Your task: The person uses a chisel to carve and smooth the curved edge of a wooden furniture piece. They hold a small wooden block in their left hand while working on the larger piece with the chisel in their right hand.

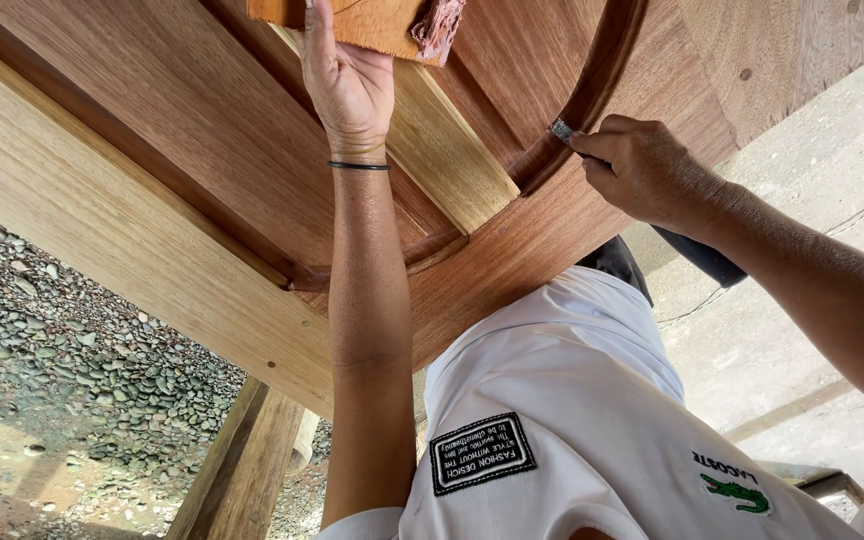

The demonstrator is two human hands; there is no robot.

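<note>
Pressing flat on the wooden door (202, 150), the left hand (347, 85) lies with fingers stretched toward a wood block (352, 22) with a pinkish rag (439, 25) at its corner. The right hand (642, 170) pinches a small metal blade (561, 129) (only its tip shows) against the curved moulding (592, 95). The hands are well apart. The door rests on a wooden stand (242, 470) over gravel (62, 350).

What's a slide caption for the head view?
Left hand braces a wooden door panel while right hand works a small metal tool along its curved groove.
</note>
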